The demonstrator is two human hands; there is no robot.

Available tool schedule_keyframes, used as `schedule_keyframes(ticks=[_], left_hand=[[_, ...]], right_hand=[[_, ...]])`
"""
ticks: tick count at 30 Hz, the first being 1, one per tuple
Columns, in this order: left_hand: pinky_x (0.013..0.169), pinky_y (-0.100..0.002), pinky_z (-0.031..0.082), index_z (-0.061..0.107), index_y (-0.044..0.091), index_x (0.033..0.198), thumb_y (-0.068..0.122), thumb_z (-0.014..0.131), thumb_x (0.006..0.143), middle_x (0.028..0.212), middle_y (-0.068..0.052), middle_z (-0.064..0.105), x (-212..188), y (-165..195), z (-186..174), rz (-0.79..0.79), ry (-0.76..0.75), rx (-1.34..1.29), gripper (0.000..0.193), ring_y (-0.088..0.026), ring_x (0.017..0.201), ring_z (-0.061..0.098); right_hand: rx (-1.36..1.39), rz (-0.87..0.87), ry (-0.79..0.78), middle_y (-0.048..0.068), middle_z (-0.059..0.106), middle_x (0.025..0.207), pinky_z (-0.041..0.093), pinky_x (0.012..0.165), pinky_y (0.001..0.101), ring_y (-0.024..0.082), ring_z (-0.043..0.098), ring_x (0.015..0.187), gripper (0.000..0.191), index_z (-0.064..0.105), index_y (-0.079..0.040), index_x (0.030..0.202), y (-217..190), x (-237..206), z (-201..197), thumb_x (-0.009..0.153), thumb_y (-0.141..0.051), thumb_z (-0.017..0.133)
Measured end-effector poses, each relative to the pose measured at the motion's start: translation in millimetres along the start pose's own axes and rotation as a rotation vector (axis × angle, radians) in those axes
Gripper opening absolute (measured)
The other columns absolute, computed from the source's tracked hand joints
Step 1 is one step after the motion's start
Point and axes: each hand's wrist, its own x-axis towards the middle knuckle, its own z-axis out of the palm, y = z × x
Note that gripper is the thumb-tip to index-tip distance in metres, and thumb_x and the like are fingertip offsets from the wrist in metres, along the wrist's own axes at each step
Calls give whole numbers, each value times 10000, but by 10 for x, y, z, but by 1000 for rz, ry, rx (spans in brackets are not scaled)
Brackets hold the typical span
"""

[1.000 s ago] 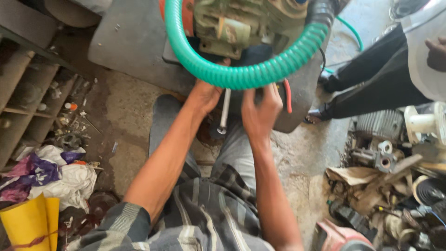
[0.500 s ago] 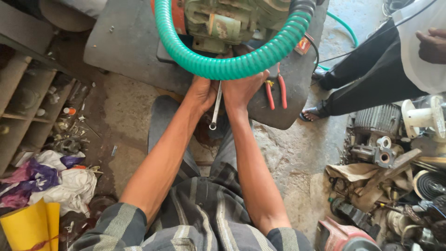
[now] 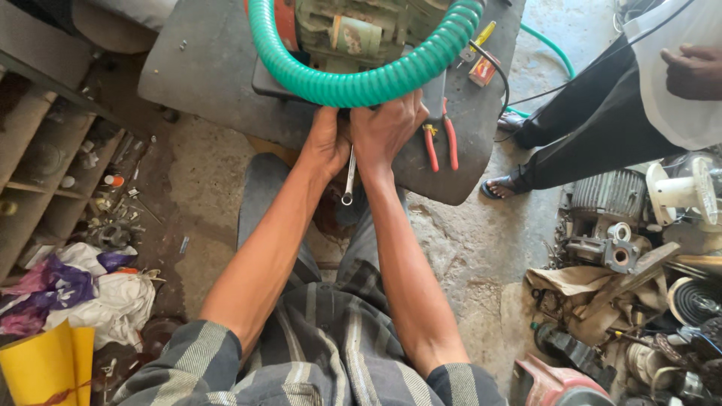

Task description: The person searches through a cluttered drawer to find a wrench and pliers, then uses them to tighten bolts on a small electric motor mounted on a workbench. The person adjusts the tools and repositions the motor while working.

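Gripping a slim silver steel wrench at 12 o'clock, left hand and right hand clamp together under the ribbed green hose; hands closer than before.

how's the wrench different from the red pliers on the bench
The wrench is bare silver metal, one slim straight bar with a ring end; the red-handled pliers have two coated handles spread apart. The wrench hangs down off the bench edge between the left hand and right hand; the pliers lie flat on the bench, untouched. Both are hand tools.
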Motion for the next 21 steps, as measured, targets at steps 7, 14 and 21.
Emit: schedule_keyframes(ticks=[7,14,21], left_hand=[[1001,-378,577,642,48,1254,351,788,918,1253,-90,697,13,-9,17,15,21,7,475,-205,1147,672],[995,-389,586,620,14,1274,332,778,940,1253,-116,695,-5,-6,5,-15,38,5,487,-222,1143,678],[998,-391,583,597,44,1288,330,776,943,1261,-98,675,28,-1,33,-2,62,-13,483,-206,1141,673]], right_hand=[[-36,90,25,132,670,969,385,845,501,371,602,1065,266,637,-37,920,54,26,129,817,-264,732],[-39,84,58,134,665,957,402,848,513,384,607,1038,290,627,-27,942,30,-3,147,827,-273,729],[-11,68,66,133,629,842,383,838,509,393,602,961,267,566,-47,794,98,-6,219,801,-233,758]])
